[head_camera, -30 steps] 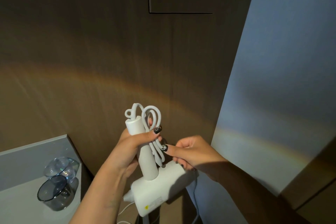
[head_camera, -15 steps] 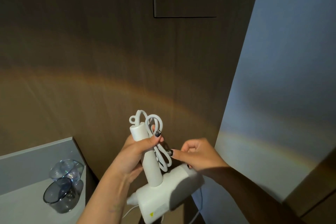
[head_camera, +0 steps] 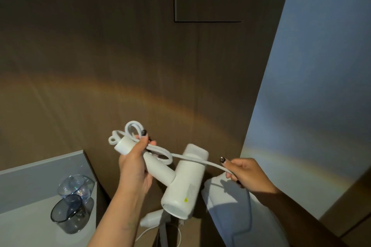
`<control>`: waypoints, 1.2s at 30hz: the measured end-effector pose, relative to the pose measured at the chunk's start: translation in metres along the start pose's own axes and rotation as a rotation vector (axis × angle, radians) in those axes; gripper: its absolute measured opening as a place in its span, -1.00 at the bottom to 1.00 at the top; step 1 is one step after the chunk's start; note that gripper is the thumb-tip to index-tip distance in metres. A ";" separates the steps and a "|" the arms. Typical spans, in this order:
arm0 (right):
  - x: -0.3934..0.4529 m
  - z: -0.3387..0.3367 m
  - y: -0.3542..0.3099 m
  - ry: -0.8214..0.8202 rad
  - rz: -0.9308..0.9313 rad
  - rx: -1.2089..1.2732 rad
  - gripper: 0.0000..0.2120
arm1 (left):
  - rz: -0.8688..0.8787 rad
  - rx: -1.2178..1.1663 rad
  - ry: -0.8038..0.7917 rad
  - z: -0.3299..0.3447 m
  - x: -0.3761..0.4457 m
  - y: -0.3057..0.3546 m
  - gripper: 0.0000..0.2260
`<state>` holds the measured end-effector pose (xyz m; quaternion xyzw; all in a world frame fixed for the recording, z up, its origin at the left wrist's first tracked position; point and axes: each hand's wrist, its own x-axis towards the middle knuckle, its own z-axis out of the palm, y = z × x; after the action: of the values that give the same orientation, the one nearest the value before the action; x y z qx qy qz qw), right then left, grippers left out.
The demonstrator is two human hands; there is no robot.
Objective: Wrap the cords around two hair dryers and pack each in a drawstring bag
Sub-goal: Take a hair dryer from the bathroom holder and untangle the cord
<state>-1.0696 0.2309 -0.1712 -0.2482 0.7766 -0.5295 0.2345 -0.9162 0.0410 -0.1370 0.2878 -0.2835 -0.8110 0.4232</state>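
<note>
A white hair dryer [head_camera: 183, 182] is held in front of me, its handle pointing up left and its barrel tilted down. My left hand [head_camera: 133, 166] grips the handle and pins looped turns of the white cord [head_camera: 192, 159] against it. The cord runs right across the barrel to my right hand [head_camera: 244, 172], which pinches it and holds it taut. A second white hair dryer [head_camera: 149, 220] lies lower down, partly hidden behind the first, with its own thin cord trailing. No drawstring bag is visible.
A grey counter [head_camera: 40, 168] sits at the lower left with two tinted clear cups [head_camera: 69, 213] on it. A dark wood-panel wall fills the background. A pale wall [head_camera: 313, 86] stands on the right, with a whitish fixture [head_camera: 230, 206] under my right arm.
The dryer has tipped from upright to slanted, barrel swung right. My right hand moved right and away from the handle, drawing a length of cord out across the barrel.
</note>
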 end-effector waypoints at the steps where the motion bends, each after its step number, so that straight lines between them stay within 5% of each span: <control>1: 0.001 -0.002 0.001 0.010 0.007 -0.001 -0.63 | 0.024 0.017 0.041 0.000 0.003 0.001 -0.93; 14: 0.000 0.016 -0.030 -0.055 -0.148 -0.504 -0.71 | 0.159 0.219 -0.003 0.000 0.014 -0.001 -0.85; 19: -0.006 0.025 -0.067 -0.187 -0.192 -0.365 -0.74 | 0.247 0.552 -0.138 -0.002 0.010 -0.003 -0.78; 25: -0.001 0.032 -0.084 -0.133 -0.043 -0.082 -0.72 | 0.275 0.778 -0.308 -0.002 0.004 -0.003 -0.69; 31: -0.006 0.034 -0.091 -0.254 0.066 0.131 -0.76 | 0.267 0.920 -0.542 -0.009 0.003 -0.008 -0.35; 36: -0.006 0.037 -0.089 -0.189 0.069 0.072 -0.78 | 0.281 0.970 -0.484 -0.013 -0.001 -0.025 -0.60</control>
<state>-1.0301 0.1808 -0.0995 -0.2617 0.7394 -0.5230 0.3335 -0.9195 0.0506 -0.1631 0.2149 -0.7488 -0.5663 0.2690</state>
